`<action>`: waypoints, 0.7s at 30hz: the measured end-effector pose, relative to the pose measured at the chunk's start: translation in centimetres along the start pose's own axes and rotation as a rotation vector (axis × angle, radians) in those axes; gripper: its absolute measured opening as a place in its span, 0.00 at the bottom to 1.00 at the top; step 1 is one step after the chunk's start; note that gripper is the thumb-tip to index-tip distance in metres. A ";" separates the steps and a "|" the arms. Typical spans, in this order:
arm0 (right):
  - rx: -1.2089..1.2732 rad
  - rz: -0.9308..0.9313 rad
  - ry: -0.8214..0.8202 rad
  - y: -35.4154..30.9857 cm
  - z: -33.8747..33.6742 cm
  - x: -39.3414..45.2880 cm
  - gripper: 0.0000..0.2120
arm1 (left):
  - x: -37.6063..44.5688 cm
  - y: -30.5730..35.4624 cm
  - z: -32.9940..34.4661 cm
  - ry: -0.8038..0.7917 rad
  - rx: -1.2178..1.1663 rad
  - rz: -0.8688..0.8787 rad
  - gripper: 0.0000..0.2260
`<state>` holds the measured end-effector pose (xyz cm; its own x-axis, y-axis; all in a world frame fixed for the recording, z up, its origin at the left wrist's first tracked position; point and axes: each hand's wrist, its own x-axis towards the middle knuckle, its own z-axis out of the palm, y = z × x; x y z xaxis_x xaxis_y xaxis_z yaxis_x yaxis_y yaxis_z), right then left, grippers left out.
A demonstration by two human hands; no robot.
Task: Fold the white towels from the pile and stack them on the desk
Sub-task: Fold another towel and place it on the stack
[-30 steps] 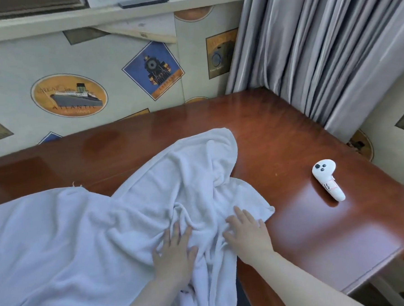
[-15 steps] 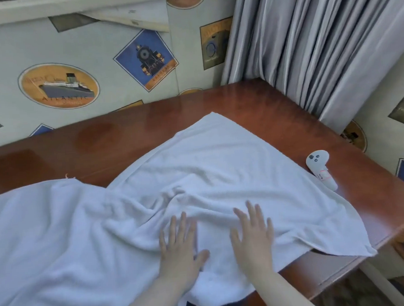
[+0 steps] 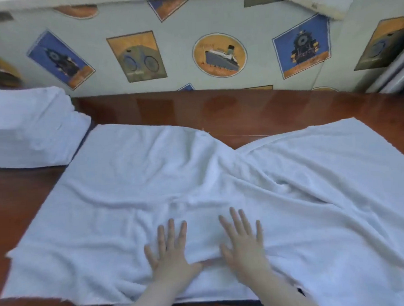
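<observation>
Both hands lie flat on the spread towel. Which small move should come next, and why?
Probably sweep the left hand and right hand apart, outward over the towel. Both press flat near its middle by the near edge, and creases still run across it toward the right, so it looks not yet smooth enough to fold.

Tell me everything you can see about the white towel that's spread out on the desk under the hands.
The white towel is terry-like cloth, spread open across the wooden desk, not yet folded. Wrinkles bunch near its middle, and its far edge dips there, baring wood. Its right part runs out of frame. The left hand and right hand press flat on it near the front edge, fingers spread. Its far-left corner lies by the stack of folded towels; whether they touch is unclear.
</observation>
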<state>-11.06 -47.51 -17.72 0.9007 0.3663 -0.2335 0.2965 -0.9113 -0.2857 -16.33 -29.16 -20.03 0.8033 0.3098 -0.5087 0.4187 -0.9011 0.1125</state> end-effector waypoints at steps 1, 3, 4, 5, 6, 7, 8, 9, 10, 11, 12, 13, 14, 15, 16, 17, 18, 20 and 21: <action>-0.069 -0.172 -0.004 -3.4 1.2 -0.2 0.35 | -0.3 -2.1 -0.1 0.018 -0.019 -0.007 0.55; -0.116 -0.258 0.052 -7.7 2.8 -1.1 0.30 | -0.5 -6.1 -0.4 0.039 -0.045 -0.012 0.57; -0.084 -0.219 0.031 -8.8 3.1 -1.4 0.26 | -0.5 -8.1 -0.6 0.052 -0.039 -0.005 0.57; -0.048 -0.142 0.042 -9.2 3.6 -1.5 0.27 | -0.4 -10.3 -0.9 0.053 -0.039 0.004 0.57; -0.026 -0.041 0.064 -10.1 4.4 -1.1 0.30 | -0.4 -13.5 -1.2 0.051 -0.047 0.011 0.56; -0.011 0.095 0.074 -10.6 4.8 -0.6 0.31 | -0.5 -16.0 -1.5 0.041 -0.069 0.007 0.55; 0.025 0.223 0.102 -12.5 5.3 0.1 0.32 | -0.3 -19.2 -1.9 0.044 -0.098 -0.004 0.54; 0.054 0.274 0.137 -14.3 5.6 0.7 0.32 | -0.1 -21.6 -2.3 0.060 -0.091 -0.011 0.52; 0.100 0.237 0.184 -16.6 6.0 1.3 0.32 | 0.1 -23.6 -2.8 0.077 -0.077 -0.025 0.49; 0.123 0.139 0.193 -20.0 6.9 2.0 0.31 | 0.1 -26.1 -3.3 0.108 -0.068 -0.053 0.47; 0.114 0.019 0.171 -22.8 7.7 2.6 0.30 | 0.1 -27.6 -4.0 0.124 -0.073 -0.095 0.45; 0.069 -0.094 0.124 -26.1 8.7 3.1 0.29 | -0.1 -29.8 -4.5 0.112 -0.094 -0.144 0.43; 0.036 -0.164 0.064 -28.7 9.7 3.2 0.28 | -0.3 -31.3 -5.0 0.085 -0.119 -0.193 0.42; 0.009 -0.174 -0.003 -30.9 10.8 3.1 0.29 | -0.6 -32.8 -5.5 0.048 -0.152 -0.243 0.42; -0.021 -0.173 -0.071 -32.9 12.0 2.9 0.31 | -0.8 -34.6 -6.0 0.023 -0.174 -0.293 0.43; -0.046 -0.193 -0.108 -34.1 12.8 2.7 0.33 | -0.9 -35.8 -6.4 0.010 -0.181 -0.341 0.43; -0.056 -0.212 -0.127 -35.1 13.4 2.5 0.35 | -0.6 -36.8 -6.8 0.000 -0.176 -0.384 0.43; -0.008 -0.233 -0.131 -35.2 13.5 3.2 0.35 | 0.4 -37.2 -7.5 0.027 -0.139 -0.430 0.41; 0.019 -0.204 -0.094 -35.0 13.1 3.9 0.34 | 1.0 -37.0 -7.7 0.060 -0.129 -0.420 0.40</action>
<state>-22.13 -11.72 -20.78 0.7888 0.5595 -0.2546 0.4626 -0.8130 -0.3535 -27.76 6.78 -18.06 0.5736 0.6613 -0.4833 0.7605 -0.6492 0.0142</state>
